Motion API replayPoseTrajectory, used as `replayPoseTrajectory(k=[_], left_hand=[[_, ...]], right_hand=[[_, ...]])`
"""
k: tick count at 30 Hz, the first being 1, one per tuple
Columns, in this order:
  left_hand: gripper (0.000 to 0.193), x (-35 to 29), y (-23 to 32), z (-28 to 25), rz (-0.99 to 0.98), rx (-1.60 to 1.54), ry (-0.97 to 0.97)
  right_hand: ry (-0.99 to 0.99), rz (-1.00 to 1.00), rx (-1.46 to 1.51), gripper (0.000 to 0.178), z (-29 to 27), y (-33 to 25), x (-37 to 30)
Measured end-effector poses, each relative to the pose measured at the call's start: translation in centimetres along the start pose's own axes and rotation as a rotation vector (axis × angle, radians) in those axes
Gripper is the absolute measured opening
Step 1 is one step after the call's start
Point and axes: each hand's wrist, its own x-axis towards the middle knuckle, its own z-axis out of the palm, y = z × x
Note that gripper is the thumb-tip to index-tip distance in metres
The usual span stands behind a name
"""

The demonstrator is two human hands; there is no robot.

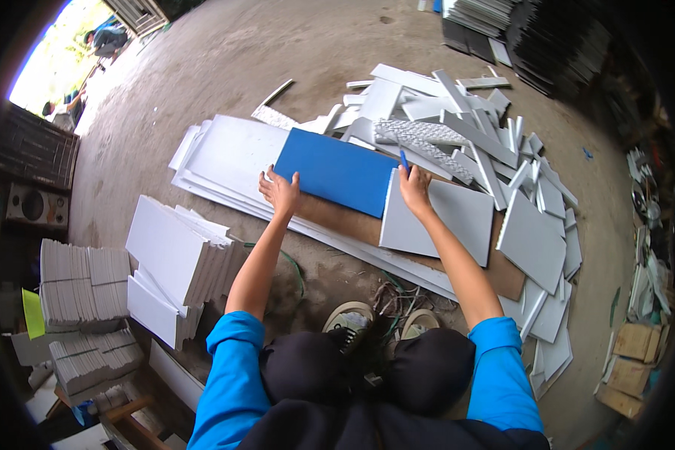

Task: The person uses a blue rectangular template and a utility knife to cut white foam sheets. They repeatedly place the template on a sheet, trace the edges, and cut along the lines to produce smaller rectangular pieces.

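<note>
A heap of white offcut strips (472,127) sprawls over the concrete floor (225,67) behind the blue tile (337,176). That blue tile lies flat on a brown board (352,225), with a grey tile (450,217) just right of it. The left hand (280,192) presses fingers spread on the blue tile's near-left corner. The right hand (415,187) is closed around a blue pen (403,160) at the blue tile's right edge.
</note>
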Motion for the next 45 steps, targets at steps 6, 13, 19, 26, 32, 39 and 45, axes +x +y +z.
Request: replayPoseTrajectory(k=[6, 13, 19, 26, 32, 39, 45], left_hand=[[0.045, 3.3, -3.2, 0.2, -0.062, -0.374, -0.08], [0.029, 7.4, -0.9, -3.4, 0.0, -0.672, 0.062], [0.031, 3.9, 4.4, -9.1, -0.08, -1.056, -0.275], [0.036, -8.8, 6.6, -0.7, 0.163, -0.834, -0.554], [0.037, -16.2, 6.5, 3.0, 0.178, -0.603, -0.67], [0.047, -15.7, 7.8, 4.4, 0.316, -0.375, -0.513], [0.046, -14.3, 10.0, 5.8, 0.114, -0.173, -0.565]], right_hand=[[-0.14, 0.215, -0.145, 0.043, 2.7, -3.4, 1.5], [-0.037, 0.26, 0.483, 0.048, 2.5, -2.4, 5.4], [0.171, 0.096, 0.589, 0.04, -6.0, -4.9, 5.6], [0.211, 0.262, 0.162, 0.033, -15.5, 6.9, -2.8], [0.176, 0.386, 0.12, 0.033, -14.3, 14.5, -9.6], [0.145, 0.441, 0.075, 0.024, -12.0, 16.2, -8.5], [0.056, 0.679, 0.408, 0.027, -13.8, 16.1, -6.1]])
